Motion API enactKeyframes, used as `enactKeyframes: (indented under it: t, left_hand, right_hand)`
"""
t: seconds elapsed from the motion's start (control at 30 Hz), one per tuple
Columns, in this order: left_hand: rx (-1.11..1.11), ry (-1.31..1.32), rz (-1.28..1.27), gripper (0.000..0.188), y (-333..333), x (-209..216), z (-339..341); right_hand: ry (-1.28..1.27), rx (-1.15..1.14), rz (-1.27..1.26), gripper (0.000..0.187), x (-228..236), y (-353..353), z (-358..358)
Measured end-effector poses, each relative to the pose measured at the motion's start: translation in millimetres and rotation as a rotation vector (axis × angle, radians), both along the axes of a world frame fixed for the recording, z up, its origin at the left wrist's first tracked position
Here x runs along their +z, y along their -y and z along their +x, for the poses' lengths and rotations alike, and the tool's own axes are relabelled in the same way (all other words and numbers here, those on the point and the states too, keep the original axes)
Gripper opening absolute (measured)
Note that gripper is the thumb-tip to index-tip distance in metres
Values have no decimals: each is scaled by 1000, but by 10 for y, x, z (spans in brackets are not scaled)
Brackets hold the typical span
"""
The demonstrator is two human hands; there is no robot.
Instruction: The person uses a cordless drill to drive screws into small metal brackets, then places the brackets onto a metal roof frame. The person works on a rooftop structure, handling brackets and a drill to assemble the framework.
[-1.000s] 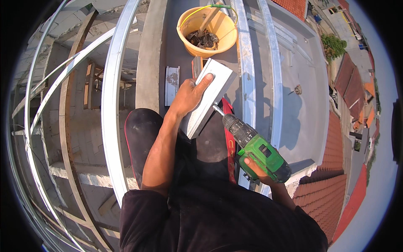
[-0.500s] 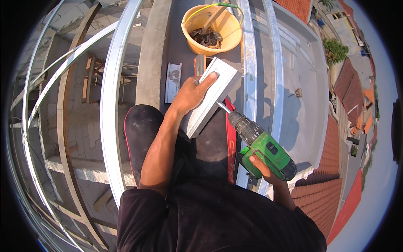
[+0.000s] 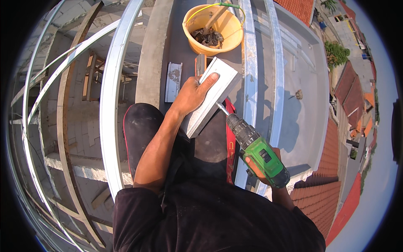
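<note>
My left hand (image 3: 194, 93) is closed round a short white metal channel piece (image 3: 223, 74), thumb pressed on its upper face, and holds it tilted above my knees. In my right hand (image 3: 257, 170) is a green and black cordless drill (image 3: 261, 156), gripped by the handle and partly hidden behind its body. The drill's silver socket bit (image 3: 222, 108) points up and left, its tip touching the side of the channel piece or very close to it; which of the two, I cannot tell.
A yellow bucket (image 3: 235, 41) with debris and a wooden handle stands ahead. Beside it lies another short channel piece (image 3: 173, 80). Long metal beams (image 3: 250, 67) run past on the right. At left, a wooden beam (image 3: 63, 113) and metal rails (image 3: 111, 101) cross a deep drop.
The drill has rolled in my right hand, its rear swinging slightly down and left. More of my fingers show around the handle. My left hand and the channel piece hold nearly still.
</note>
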State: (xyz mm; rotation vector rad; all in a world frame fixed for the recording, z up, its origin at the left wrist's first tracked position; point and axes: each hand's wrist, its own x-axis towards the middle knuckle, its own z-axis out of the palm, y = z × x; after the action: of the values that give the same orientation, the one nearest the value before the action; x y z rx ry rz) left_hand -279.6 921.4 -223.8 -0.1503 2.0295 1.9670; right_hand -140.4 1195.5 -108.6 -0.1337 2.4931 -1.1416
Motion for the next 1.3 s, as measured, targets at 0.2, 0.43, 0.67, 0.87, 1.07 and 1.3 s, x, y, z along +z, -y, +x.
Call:
enactKeyframes:
  t: [0.2,0.43,0.67,0.87,1.07,1.3]
  left_hand:
    - [-3,-3,8,79,-4,70,17]
    - [7,-6,-3,79,-4,-2,7]
    - [-16,-3,-7,78,12,37,9]
    - [-37,-18,-25,79,7,36,10]
    - [-32,-15,-45,81,9,25,2]
    - [361,146,129,91,167,89,-57]
  right_hand:
    - [71,-19,-13,40,-7,-34,4]
    - [-73,-55,-56,39,5,13,59]
    - [-160,53,1,34,118,-31,52]
    - [-276,172,94,29,137,-103,44]
    - [-165,25,170,29,-141,-440,321]
    - [318,148,-285,43,225,-330,45]
